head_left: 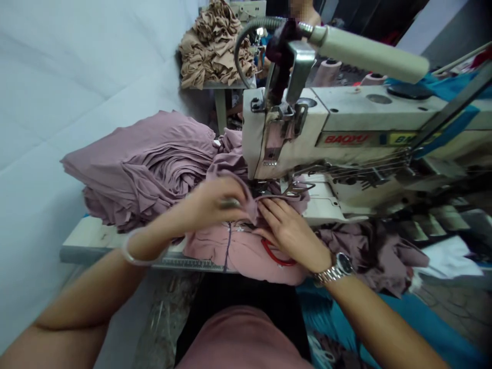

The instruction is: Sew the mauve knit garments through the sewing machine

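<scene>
A mauve fabric piece [238, 251] lies on the sewing table under the presser foot [265, 187] of a cream sewing machine [346, 138]. My left hand [215, 202] is curled, pinching a fold of this fabric just left of the needle; it is slightly blurred. My right hand [288, 228] lies on the fabric in front of the foot, fingers stretched out and pressing the edge down. A red loop [274, 256], perhaps a scissor handle, shows under my right palm. A bangle is on my left wrist, a metal watch [338, 269] on my right.
A tall stack of folded mauve pieces [142, 164] fills the table's left side. More mauve fabric [369, 251] hangs at the right. A heap of tan fabric [215, 46] sits on a table behind, where another person is partly visible. A white wall is at left.
</scene>
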`<state>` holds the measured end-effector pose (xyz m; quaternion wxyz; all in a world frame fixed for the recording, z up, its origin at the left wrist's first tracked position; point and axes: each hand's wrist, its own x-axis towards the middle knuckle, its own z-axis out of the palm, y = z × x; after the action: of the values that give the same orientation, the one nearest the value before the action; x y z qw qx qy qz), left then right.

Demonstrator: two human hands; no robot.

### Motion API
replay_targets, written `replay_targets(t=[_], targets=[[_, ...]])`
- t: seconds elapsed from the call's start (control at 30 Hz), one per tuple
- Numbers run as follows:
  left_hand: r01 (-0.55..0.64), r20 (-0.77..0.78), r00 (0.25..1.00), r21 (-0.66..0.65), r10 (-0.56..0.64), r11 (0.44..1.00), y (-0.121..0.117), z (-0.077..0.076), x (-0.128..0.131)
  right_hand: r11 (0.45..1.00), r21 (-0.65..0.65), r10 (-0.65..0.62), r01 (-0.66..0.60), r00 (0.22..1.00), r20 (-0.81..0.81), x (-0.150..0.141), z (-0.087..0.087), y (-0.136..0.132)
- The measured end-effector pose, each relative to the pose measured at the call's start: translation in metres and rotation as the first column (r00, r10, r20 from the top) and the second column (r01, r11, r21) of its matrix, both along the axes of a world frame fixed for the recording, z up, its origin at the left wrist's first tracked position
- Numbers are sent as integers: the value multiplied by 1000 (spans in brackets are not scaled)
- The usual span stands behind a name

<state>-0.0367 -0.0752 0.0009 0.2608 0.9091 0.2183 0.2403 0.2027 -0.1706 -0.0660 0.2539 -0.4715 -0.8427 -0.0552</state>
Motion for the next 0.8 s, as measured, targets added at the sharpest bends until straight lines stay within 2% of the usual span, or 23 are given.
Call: replay_targets(t=[0.07, 0.13, 0.2, 0.27, 0.37, 0.47, 0.6, 0.67, 0.73, 0.8], targets=[[123, -172, 982, 237, -83, 964, -7, -28, 19, 997, 65, -53, 38, 966, 252, 10, -4, 9], [115, -223, 975, 421, -20, 900, -7, -53, 24, 991, 112, -108, 74, 935, 337, 28, -7, 12], [81, -191, 981, 517, 23, 852, -4, -68, 20, 990, 131, -103, 60, 929, 356, 42, -7, 11], [63, -133, 991, 559, 15, 827, 0, -75, 13, 989, 143, -82, 32, 929, 361, 46, -6, 7], [54, -103, 995, 611, 12, 790, -4, -74, 8, 985, 171, -58, -3, 934, 353, 39, -6, 1], [54, -193, 976, 661, 100, 749, -21, -67, 10, 987, 160, -57, 7, 949, 309, 28, -9, -1], [-5, -390, 865, 624, 316, 782, -48, -53, 20, 987, 147, -91, 61, 973, 210, 23, -17, -2], [-56, -430, 813, 614, 393, 788, -55, -49, 26, 987, 137, -103, 78, 978, 181, 23, -20, -3], [-70, -417, 811, 628, 411, 775, -57, -48, 30, 989, 118, -113, 93, 978, 175, 22, -21, -4], [-56, -379, 842, 648, 385, 760, -56, -51, 34, 989, 105, -119, 100, 975, 190, 19, -21, -5]])
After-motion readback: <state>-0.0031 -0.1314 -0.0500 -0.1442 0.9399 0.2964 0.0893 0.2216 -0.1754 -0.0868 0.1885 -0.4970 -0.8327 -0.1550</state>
